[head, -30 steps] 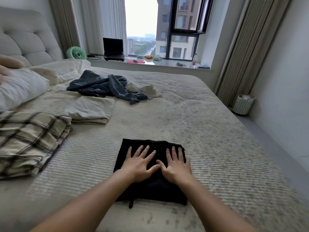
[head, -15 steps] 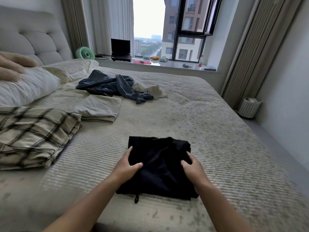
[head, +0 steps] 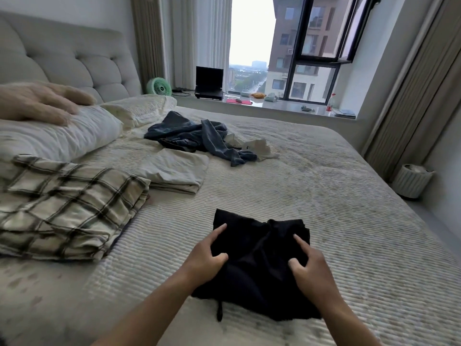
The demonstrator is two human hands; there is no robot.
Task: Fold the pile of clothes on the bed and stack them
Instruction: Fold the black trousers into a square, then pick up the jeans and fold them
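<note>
Head view: my left hand (head: 208,254) and right hand (head: 308,267) each pinch a side of the folded black garment (head: 259,260) on the bed (head: 324,196) before me; soft, light, floppy — I'd grip both sides, lift level.

The bed (head: 311,186) wore a pale ribbed cover. A folded black garment (head: 257,268) lay near its foot edge, gripped at each side by the left hand (head: 207,255) and right hand (head: 311,270). To the left lay a folded plaid cloth (head: 67,208), and just beyond it a folded cream cloth (head: 174,171). Farther up sat a rumpled blue heap (head: 197,138) touching a white garment (head: 259,148). Pillows (head: 62,138) lay by the headboard.
</note>
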